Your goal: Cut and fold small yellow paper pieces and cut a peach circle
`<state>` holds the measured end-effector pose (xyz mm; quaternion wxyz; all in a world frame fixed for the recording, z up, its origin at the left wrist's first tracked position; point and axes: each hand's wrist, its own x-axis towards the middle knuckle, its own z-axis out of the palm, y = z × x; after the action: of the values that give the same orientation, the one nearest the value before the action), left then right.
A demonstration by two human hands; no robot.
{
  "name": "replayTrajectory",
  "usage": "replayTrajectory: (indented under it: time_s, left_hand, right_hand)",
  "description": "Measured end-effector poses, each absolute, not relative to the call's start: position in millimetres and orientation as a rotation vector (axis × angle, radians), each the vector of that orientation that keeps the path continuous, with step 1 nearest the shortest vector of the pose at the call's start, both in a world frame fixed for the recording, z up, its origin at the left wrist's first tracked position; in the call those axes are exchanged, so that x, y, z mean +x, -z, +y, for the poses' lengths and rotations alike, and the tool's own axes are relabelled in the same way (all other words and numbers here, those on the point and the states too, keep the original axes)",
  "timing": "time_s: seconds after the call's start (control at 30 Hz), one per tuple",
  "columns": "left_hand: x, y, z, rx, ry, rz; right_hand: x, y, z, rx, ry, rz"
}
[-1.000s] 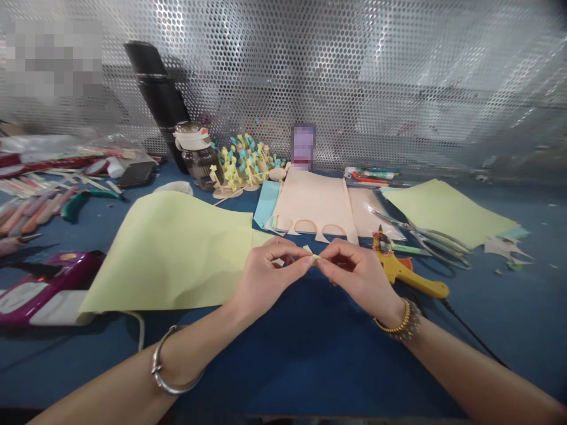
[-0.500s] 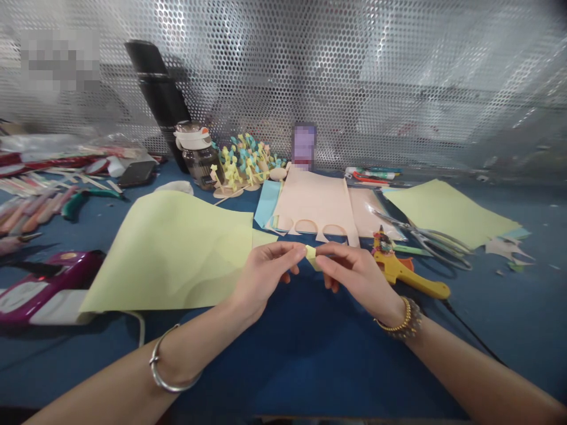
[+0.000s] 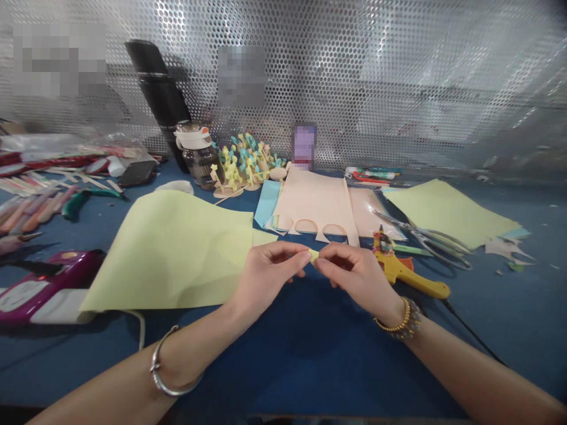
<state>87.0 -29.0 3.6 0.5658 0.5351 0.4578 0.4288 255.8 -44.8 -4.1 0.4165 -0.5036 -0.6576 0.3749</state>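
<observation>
1. **Small piece of pale yellow-green paper** [image 3: 313, 255]: the reference point for this figure. It is held above the blue counter [image 3: 305, 366], between the two hands.
2. **Left hand** [image 3: 270, 277]: narrow pinch, with the fingertips closed on the left edge of the small piece. A silver bangle [image 3: 175, 363] circles the wrist.
3. **Right hand** [image 3: 357, 277]: narrow pinch on the right edge of the small piece. A gold bracelet [image 3: 392, 319] sits on the wrist.
4. **Large yellow-green paper sheet** [image 3: 168, 260]: lies on the counter left of the small piece, its near corner just behind the left hand.
5. **Peach paper cutout** [image 3: 310, 200]: lies beyond the small piece, with rounded openings along its lower edge.
6. **Steel scissors** [image 3: 436, 248] and **yellow-handled tool** [image 3: 410, 284]: lie right of the small piece, the scissors overlapping a second yellow-green sheet [image 3: 456, 215].
7. **Glass jar** [image 3: 197, 159] and **cluster of small paper shapes** [image 3: 241, 162]: stand well beyond the small piece, in front of a perforated metal screen [image 3: 354, 77].
</observation>
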Motion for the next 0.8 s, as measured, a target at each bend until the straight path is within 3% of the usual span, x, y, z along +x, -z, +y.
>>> replayTrajectory:
  time_s: [0.3, 0.8]
  left_hand:
    - [85.7, -2.0, -26.6, 1.110, -0.981, 1.085]
    - [86.9, -1.5, -27.7, 1.172, -1.017, 1.096]
  right_hand:
    - [259.8, 8.8, -41.4, -1.227, -1.132, -1.467]
    - [257.0, 8.0, -43.0, -1.182, -1.043, -1.521]
